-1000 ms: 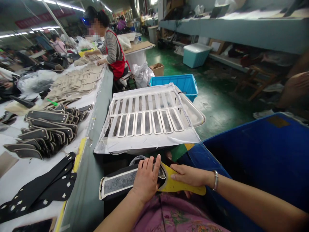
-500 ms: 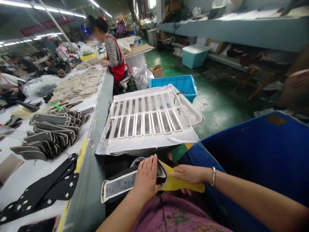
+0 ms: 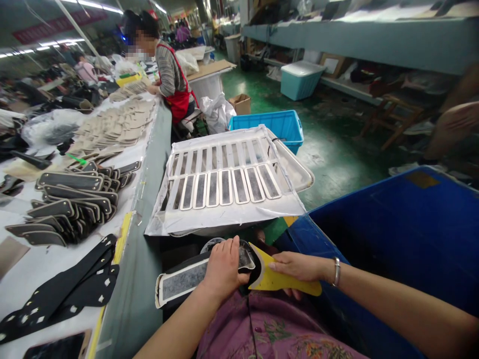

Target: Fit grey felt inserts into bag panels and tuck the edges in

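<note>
Two hands meet low in the near middle, over a lap in purple flowered cloth (image 3: 262, 329). The left hand (image 3: 223, 268) is curled tight over the right end of a black strip (image 3: 183, 280) with a grey panel and white edging, which lies across the lap pointing left. The right hand (image 3: 299, 267) has its fingers flat on top of a yellow piece (image 3: 284, 284) with the thumb tucked underneath, so it's pinching it. The pointed end of that piece sits right against the end of the strip, by the left fingers. There's a silver bangle (image 3: 337, 271) on the right wrist. Just beyond the hands is a tray (image 3: 305, 174) covered by a white sheet, with two rows of white-framed grey strips (image 3: 224, 187) laid side by side. To the right is a big dark blue bin (image 3: 392, 234), and farther off behind the tray a lighter blue crate (image 3: 277, 124). Along the left runs a long table (image 3: 138, 279) with black punched pieces (image 3: 63, 294) nearest, stacks of dark strips (image 3: 75, 199) beyond them, and tan pieces (image 3: 119, 124) farther along, where another person in a red apron (image 3: 175, 94) stands.
</note>
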A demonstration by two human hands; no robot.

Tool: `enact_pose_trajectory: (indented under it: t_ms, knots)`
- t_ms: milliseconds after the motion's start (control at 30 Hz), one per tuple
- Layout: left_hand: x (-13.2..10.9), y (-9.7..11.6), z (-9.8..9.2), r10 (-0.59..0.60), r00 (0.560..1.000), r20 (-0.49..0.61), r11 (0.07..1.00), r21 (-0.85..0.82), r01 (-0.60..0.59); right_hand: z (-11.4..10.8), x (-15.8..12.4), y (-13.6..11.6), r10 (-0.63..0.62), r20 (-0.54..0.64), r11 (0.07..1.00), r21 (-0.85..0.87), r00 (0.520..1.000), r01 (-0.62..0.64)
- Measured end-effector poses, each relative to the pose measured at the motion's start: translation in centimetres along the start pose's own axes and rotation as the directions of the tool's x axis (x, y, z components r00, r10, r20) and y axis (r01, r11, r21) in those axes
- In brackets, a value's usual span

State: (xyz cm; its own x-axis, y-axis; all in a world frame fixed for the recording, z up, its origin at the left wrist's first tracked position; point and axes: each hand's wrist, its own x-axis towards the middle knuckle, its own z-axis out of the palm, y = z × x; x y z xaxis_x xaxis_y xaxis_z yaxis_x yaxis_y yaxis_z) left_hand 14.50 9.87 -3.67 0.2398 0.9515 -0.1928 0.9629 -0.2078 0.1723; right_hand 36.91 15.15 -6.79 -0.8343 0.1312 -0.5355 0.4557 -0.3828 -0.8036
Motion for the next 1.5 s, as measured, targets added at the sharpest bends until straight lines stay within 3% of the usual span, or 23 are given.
enact_pose_trajectory:
  t_ms: [167,500,833,1133,1500]
  knots:
    - [-0.9,0.0,0.8,0.027,0.991,-0.133,1.0,0.011,-0.026,0.3,1.0,-1.1,-0.018,0.008,0.999,0.038,1.0,0.018]
    - [-1.2,-0.7,1.3,0.094,0.982,-0.165,0.995,-0.002,-0.096,0.2,1.2,-2.9,0.06,-0.06,0.993,-0.097,0.996,-0.066]
    - [-1.1,-1.2,1.5,0.158,0.971,-0.177,0.987,0.056,-0.15,0.1,2.2,-2.7,0.205,-0.09,0.976,-0.055,0.975,-0.21]
    - [-0.9,-1.5,1.3,0.19,0.963,-0.194,0.978,0.12,-0.169,0.5,2.3,-3.7,0.213,-0.105,0.977,-0.006,0.971,-0.215]
    - [-0.6,-1.9,1.5,0.198,0.96,-0.2,0.975,0.137,-0.173,0.9,3.0,-1.9,0.193,-0.162,0.975,0.141,0.968,-0.171]
